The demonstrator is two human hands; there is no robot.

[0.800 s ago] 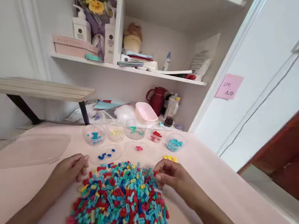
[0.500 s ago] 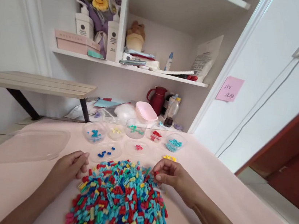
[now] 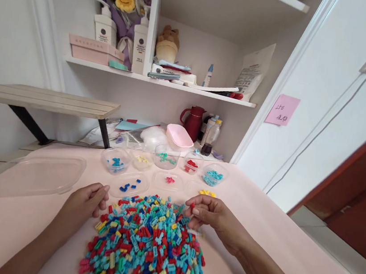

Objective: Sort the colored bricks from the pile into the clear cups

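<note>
A large heap of small toy building bricks (image 3: pixel 148 245) in red, blue, turquoise, yellow and green lies on the pink table top. My right hand (image 3: pixel 208 212) is above the heap's far right edge, thumb and fingers pinched on a red brick (image 3: pixel 192 206). My left hand (image 3: pixel 89 199) rests at the heap's left edge with its fingers curled together; whether anything is inside them is hidden. Just beyond the hands, flat clear lids carry dark blue bricks (image 3: pixel 124 188), pink bricks (image 3: pixel 169 180) and yellow bricks (image 3: pixel 207 193).
Behind the lids stand clear tubs of blue bricks (image 3: pixel 116 163), pale yellow bricks (image 3: pixel 141 160), green bricks (image 3: pixel 166 158), red bricks (image 3: pixel 191 166) and turquoise bricks (image 3: pixel 214 177). A big clear lid (image 3: pixel 36 176) lies at left. A pink basin (image 3: pixel 179 137) and red jug (image 3: pixel 193 122) stand behind.
My right hand has turned slightly and lifted a little, so the red brick in its fingertips shows more plainly. My left hand has hardly moved.
</note>
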